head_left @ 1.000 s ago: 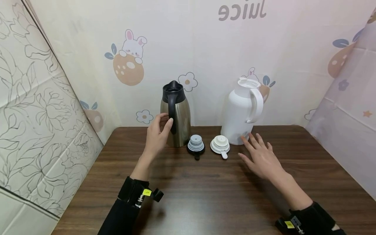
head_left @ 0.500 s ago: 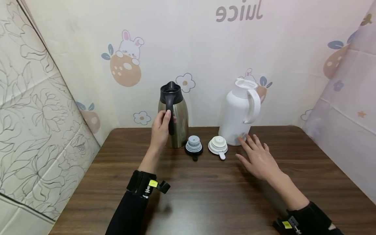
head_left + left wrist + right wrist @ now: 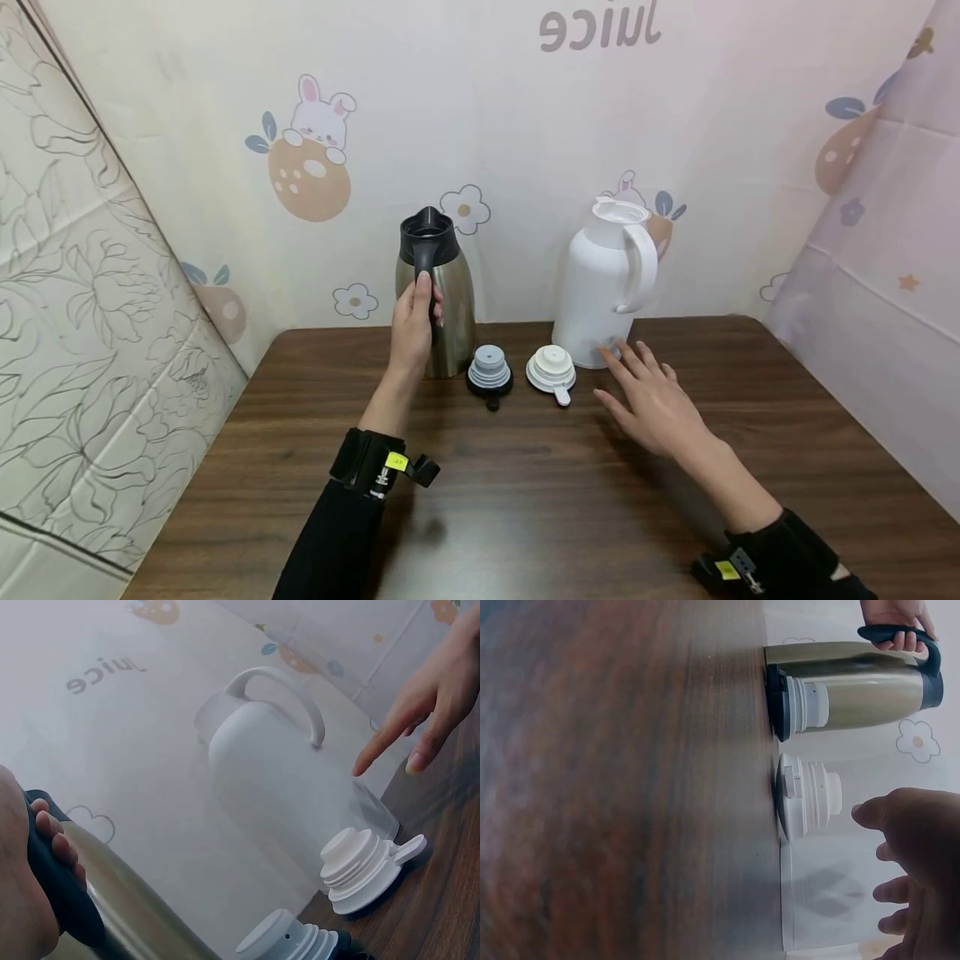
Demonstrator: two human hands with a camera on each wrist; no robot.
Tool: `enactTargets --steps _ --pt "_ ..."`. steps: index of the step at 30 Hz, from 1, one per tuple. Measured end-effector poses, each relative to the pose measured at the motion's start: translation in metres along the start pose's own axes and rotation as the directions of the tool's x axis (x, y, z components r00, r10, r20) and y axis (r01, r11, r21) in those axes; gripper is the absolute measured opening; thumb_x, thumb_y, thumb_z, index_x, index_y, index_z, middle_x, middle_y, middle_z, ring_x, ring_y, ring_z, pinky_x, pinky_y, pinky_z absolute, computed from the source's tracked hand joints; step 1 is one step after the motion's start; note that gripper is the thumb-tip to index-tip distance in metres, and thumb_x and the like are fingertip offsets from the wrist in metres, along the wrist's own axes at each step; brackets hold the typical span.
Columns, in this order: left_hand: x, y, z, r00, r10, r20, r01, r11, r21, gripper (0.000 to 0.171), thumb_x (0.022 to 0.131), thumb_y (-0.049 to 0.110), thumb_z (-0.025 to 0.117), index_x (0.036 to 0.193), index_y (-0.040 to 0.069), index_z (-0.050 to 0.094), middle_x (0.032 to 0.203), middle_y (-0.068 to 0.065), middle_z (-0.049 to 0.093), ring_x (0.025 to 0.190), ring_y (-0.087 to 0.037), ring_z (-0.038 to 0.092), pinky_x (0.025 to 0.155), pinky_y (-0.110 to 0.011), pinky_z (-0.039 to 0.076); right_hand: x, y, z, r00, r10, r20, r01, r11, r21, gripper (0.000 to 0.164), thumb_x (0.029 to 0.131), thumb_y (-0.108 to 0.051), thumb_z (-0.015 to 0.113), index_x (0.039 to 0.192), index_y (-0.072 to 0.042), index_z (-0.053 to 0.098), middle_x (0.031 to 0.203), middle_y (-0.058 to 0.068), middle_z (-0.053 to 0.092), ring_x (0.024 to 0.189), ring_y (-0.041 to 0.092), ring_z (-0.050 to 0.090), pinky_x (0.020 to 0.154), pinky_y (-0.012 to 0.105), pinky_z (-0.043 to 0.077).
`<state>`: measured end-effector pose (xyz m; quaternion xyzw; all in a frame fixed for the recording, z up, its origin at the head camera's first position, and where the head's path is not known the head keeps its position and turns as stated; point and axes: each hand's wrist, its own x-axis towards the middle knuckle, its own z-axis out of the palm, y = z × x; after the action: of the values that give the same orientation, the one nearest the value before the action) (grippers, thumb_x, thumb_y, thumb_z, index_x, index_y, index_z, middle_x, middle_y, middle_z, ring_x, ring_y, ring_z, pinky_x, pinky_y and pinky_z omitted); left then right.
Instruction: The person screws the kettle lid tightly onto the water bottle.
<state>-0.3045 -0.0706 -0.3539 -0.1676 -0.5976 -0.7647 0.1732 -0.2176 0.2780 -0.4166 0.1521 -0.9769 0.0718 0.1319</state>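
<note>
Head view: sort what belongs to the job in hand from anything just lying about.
In the job:
gold flask, gripped by the left hand
white jug, beside the right hand
probably the grey stopper and white stopper, since flask and jug look uncapped

Just lying about:
no loose item stands out; table and printed backdrop are surroundings

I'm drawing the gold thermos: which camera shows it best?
The head view: the gold thermos appears upright, spout to base. The left wrist view crops it; the right wrist view shows it sideways, partly behind a grey stopper.
</note>
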Motion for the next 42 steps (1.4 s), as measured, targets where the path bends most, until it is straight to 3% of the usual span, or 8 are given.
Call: enactTargets --steps 7,16,32,42 --pt "-0.001 0.004 -0.001 1.000 -0.010 0.002 0.010 1.000 -0.007 0.039 0.116 0.033 0.040 0.088 0.009 0.054 0.071 0.002 0.047 0.063 -0.012 0.045 0.061 -0.022 0.039 0.002 -0.005 -0.001 1.000 0.004 0.022 -0.005 0.999 0.040 0.068 0.110 -0.047 0.052 0.164 -0.009 0.036 0.165 0.027 0.035 0.150 0.055 0.032 0.107 0.077 0.036" --pt "-0.006 0.007 -0.006 1.000 -0.021 0.008 0.021 1.000 0.011 0.041 0.116 0.034 0.041 0.088 0.008 0.054 0.068 0.001 0.046 0.062 -0.013 0.044 0.060 -0.024 0.038 0.004 -0.011 -0.003 0.999 -0.016 -0.040 0.018 0.997 0.071 0.058 0.108 -0.038 0.060 0.155 -0.006 0.050 0.150 0.024 0.053 0.136 0.046 0.052 0.096 0.067 0.050" --pt "-0.024 0.019 -0.012 0.998 -0.059 0.014 0.059 0.998 -0.019 0.047 0.115 0.037 0.041 0.077 0.009 0.049 0.061 0.001 0.040 0.055 -0.012 0.037 0.054 -0.023 0.033 0.009 -0.012 -0.008 0.999 -0.022 -0.047 0.026 0.995 0.096 0.054 0.108 -0.037 0.060 0.151 -0.005 0.055 0.145 0.023 0.059 0.130 0.046 0.058 0.098 0.066 0.050" --pt "-0.044 0.028 -0.018 0.999 -0.038 0.009 0.038 0.999 -0.029 0.048 0.113 0.036 0.044 0.074 0.009 0.049 0.060 0.000 0.040 0.051 -0.012 0.036 0.052 -0.023 0.033 0.009 -0.013 -0.006 0.998 -0.021 -0.067 0.027 0.995 0.093 0.052 0.107 -0.036 0.062 0.148 -0.005 0.057 0.141 0.023 0.062 0.126 0.046 0.061 0.095 0.065 0.052"
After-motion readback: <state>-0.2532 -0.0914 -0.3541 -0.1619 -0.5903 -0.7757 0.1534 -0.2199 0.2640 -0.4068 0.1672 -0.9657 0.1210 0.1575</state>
